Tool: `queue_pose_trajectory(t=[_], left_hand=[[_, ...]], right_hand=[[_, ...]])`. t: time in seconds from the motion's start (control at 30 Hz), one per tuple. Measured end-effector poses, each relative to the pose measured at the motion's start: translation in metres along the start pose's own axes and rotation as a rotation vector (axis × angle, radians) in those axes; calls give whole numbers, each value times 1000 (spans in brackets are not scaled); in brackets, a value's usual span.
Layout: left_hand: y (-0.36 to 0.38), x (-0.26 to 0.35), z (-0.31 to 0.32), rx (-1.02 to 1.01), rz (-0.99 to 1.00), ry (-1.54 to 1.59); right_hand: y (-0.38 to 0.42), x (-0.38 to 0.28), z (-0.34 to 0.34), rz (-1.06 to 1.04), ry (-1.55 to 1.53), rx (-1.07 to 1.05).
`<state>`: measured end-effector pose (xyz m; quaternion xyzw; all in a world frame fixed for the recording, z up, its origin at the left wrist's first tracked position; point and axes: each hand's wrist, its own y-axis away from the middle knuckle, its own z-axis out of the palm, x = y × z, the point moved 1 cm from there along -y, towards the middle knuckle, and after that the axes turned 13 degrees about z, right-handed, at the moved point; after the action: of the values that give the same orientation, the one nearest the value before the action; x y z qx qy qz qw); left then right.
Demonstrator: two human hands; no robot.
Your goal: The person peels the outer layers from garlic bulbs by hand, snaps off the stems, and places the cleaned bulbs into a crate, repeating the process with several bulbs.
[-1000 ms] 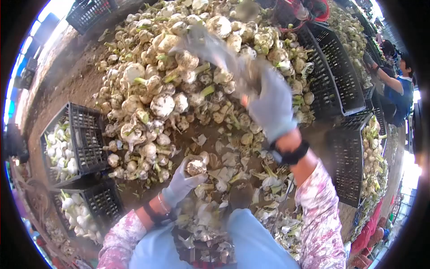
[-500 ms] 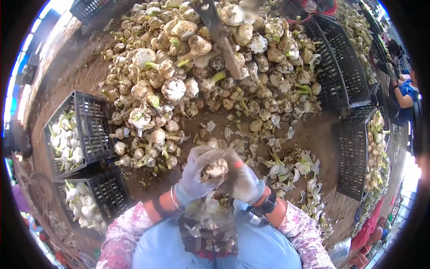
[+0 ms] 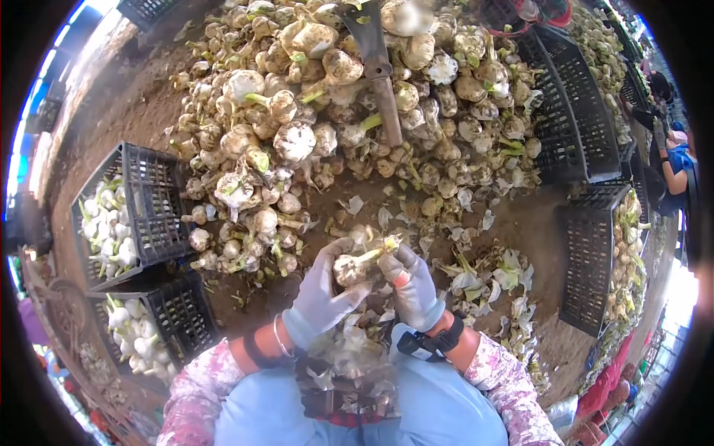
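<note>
Low in the middle of the view, my left hand [image 3: 321, 296], in a pale glove, is closed around a garlic bulb [image 3: 349, 270]. The bulb's stem points up and to the right. My right hand [image 3: 413, 288], also gloved with an orange-red mark on one finger, pinches that stem near its green-yellow end. Ahead of both hands lies a large heap of unpeeled garlic [image 3: 294, 141]. A tool with a dark blade and a brown handle [image 3: 385, 108] rests on the heap. Loose peels [image 3: 349, 342] lie between my knees.
Two black crates [image 3: 158, 204] with cleaner white bulbs stand at left. More black crates [image 3: 584, 260] stand at right, beside further garlic. Peels [image 3: 476, 282] litter the ground right of my hands. A person in blue [image 3: 675, 175] is at the far right edge.
The bulb has turned, so its stem now shows between my hands. My right hand has shifted slightly right, with its fingers on the stem. The whole view has shifted slightly.
</note>
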<state>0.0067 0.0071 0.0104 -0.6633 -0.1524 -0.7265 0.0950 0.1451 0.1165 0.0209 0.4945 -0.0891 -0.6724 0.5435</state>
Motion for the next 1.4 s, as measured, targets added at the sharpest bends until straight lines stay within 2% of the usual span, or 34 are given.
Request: queue_pose_trajectory(t=[0.07,0.17,0.2,0.27,0.4,0.47,0.5,0.57,0.6,0.7,0.73,0.8,0.83,0.87,0.93,0.97,1.1,1.2,1.3,1.33,1.4], left_hand=[[0,-6,-1,-47,131,-251],[0,8,-1,-91,88,-356],[0,10,-1,-78,19,-241],[0,13,0,-53,-121,-11],[0,14,-1,-60,-146,161],[1,11,0,-27,-145,324],[1,13,-4,-76,-218,398],[2,19,-14,-175,-364,546],[2,21,-12,-163,-391,554],[1,12,-14,-151,-387,764],[4,1,-9,-16,-406,826],[-5,-5,5,82,-134,563],[-5,-7,2,41,23,227],[-5,-10,-2,47,158,-127],[-1,-12,-5,102,18,-183],[-1,-8,-6,111,-18,-143],[-8,5,-16,62,-42,46],[-9,8,-31,-136,-379,487],[-3,13,-22,-91,-227,546],[-2,9,-22,-104,-243,580],[4,-8,-23,-124,-239,684]], right_hand=[[1,0,5,59,40,31],[1,6,11,60,34,36],[2,3,10,146,-3,29],[3,6,7,142,-9,27],[5,3,5,107,68,3],[4,2,-1,-28,245,-25],[3,1,-5,-95,333,-39],[-2,-5,-16,-401,591,-64],[-3,-7,-18,-555,719,-76],[0,-7,-13,-614,738,-7],[4,-5,-3,-507,635,89],[3,8,-2,-286,358,142],[2,15,-4,-176,218,167],[2,22,-6,-155,260,196],[6,23,-5,-276,476,166],[7,22,-3,-338,584,150],[11,12,2,-157,178,-46],[13,17,0,127,-159,-137],[9,22,-7,137,-386,-269],[10,22,-5,108,-435,-272],[13,10,2,212,-535,-254]])
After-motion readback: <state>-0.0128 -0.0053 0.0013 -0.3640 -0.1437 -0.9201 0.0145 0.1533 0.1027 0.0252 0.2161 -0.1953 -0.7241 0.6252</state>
